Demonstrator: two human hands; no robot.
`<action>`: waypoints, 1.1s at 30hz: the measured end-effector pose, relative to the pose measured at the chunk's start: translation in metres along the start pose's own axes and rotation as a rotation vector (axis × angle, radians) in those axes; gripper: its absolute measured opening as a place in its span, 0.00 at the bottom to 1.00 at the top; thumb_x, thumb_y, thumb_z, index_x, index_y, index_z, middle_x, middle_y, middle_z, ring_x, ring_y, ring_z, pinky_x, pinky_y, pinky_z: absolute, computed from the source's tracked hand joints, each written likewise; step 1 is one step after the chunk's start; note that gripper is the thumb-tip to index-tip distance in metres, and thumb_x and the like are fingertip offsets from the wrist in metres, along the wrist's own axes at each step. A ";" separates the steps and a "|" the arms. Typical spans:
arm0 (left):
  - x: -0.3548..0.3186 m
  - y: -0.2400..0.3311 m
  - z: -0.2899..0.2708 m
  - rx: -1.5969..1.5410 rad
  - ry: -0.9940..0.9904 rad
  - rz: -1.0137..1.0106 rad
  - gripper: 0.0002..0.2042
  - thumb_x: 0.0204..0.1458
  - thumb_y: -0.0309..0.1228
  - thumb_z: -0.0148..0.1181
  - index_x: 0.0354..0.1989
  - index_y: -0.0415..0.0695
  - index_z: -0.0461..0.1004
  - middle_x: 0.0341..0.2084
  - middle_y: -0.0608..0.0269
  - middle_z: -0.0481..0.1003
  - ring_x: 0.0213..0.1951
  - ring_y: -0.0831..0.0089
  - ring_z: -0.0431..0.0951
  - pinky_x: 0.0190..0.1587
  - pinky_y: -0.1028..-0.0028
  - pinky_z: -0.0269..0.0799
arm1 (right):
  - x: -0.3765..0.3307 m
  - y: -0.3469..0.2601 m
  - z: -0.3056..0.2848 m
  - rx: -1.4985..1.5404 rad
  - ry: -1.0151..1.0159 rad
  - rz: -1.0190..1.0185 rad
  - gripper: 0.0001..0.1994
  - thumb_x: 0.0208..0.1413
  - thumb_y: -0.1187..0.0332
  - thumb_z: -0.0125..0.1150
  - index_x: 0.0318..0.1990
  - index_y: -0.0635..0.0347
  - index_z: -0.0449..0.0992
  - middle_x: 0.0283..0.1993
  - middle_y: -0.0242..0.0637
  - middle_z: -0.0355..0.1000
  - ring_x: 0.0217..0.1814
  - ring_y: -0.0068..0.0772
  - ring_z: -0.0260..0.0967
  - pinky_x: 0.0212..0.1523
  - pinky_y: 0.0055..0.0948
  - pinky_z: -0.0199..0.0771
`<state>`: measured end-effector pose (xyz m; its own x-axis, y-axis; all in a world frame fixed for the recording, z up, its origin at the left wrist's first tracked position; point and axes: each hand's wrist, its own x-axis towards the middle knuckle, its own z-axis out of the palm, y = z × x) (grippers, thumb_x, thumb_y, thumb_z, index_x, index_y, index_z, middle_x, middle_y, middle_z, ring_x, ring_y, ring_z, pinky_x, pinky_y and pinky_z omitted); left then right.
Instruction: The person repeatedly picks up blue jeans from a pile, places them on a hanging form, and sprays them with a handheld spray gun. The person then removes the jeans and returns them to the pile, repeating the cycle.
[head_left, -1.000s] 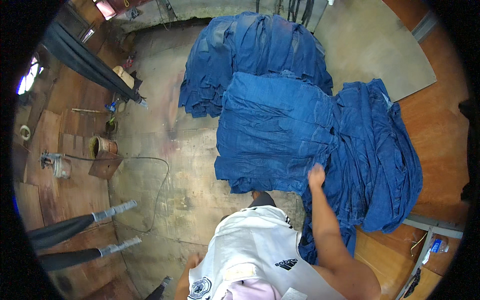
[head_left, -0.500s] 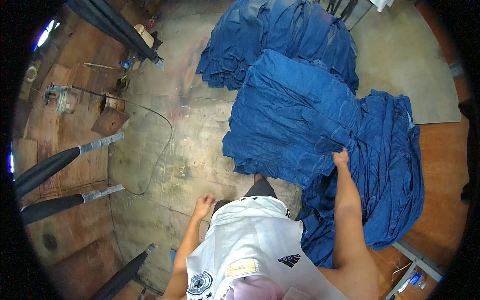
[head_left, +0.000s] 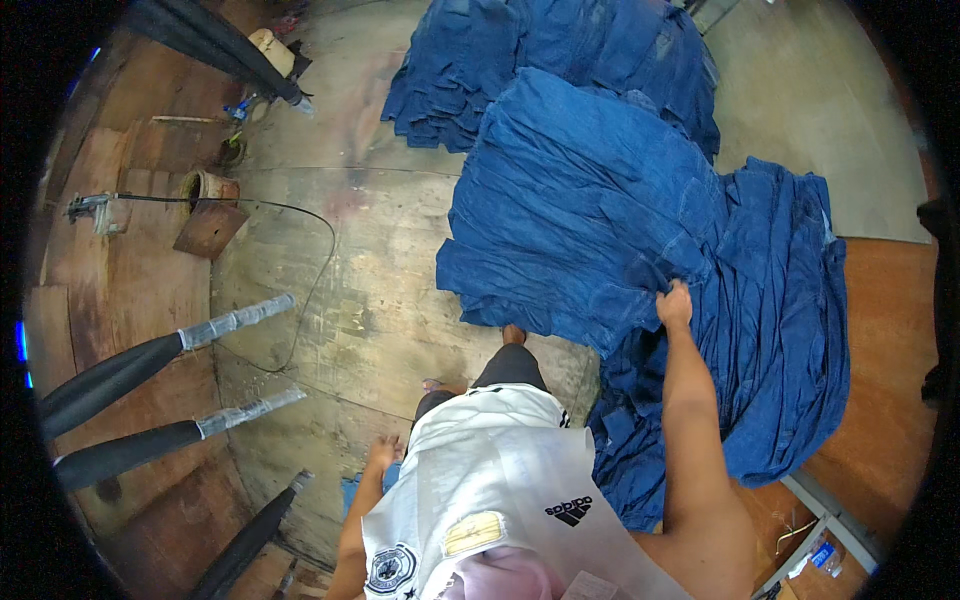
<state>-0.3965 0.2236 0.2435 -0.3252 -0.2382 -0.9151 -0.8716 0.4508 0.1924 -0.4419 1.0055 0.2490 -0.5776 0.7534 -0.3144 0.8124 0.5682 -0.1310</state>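
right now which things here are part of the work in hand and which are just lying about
In hand:
- right hand, gripping the top denim piece
- denim heap beside it
- folded denim stack behind

Lying about:
- black poles
- cable on the floor
- wooden block
- left hand, hanging free, holding nothing

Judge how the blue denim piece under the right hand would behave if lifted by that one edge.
The top denim piece would probably droop and fold, since it already wrinkles where the right hand grips it. It looks fairly heavy for cloth: broad and thick. It seems unlikely to slide freely, lying on a stack of denim.
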 end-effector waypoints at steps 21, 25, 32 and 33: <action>-0.300 0.281 0.111 0.665 -0.461 2.199 0.41 0.36 0.42 0.77 0.62 0.44 0.68 0.55 0.53 0.71 0.64 0.53 0.65 0.71 0.51 0.54 | -0.406 -0.132 -0.190 1.012 -0.628 -0.402 0.17 0.47 0.70 0.67 0.43 0.71 0.77 0.34 0.39 0.77 0.39 0.25 0.72 0.41 0.29 0.72; -0.310 0.239 0.083 0.354 -0.815 2.268 0.23 0.34 0.38 0.76 0.38 0.41 0.76 0.24 0.63 0.74 0.31 0.64 0.78 0.64 0.54 0.64 | -0.493 -0.115 -0.167 1.786 -0.470 -0.662 0.49 0.37 0.39 0.77 0.57 0.73 0.68 0.54 0.54 0.72 0.59 0.42 0.71 0.59 0.37 0.67; -0.279 0.145 0.063 0.400 -0.876 1.975 0.19 0.30 0.29 0.76 0.34 0.39 0.79 0.31 0.54 0.79 0.44 0.54 0.80 0.55 0.59 0.72 | -0.657 -0.082 -0.102 0.811 -0.249 -0.522 0.64 0.28 0.38 0.80 0.71 0.70 0.56 0.75 0.52 0.53 0.75 0.51 0.54 0.73 0.44 0.52; -0.281 0.137 0.062 0.414 -0.901 1.784 0.18 0.30 0.28 0.77 0.33 0.39 0.79 0.34 0.51 0.80 0.48 0.54 0.80 0.53 0.61 0.73 | -0.676 -0.083 -0.090 0.702 -0.142 -0.390 0.62 0.31 0.40 0.80 0.71 0.69 0.56 0.75 0.51 0.52 0.75 0.53 0.55 0.72 0.42 0.55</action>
<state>-0.4023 0.4057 0.5048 -0.1992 0.9465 0.2537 0.3047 -0.1862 0.9341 -0.1258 0.4787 0.5567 -0.8517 0.4688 -0.2344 0.4432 0.4055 -0.7994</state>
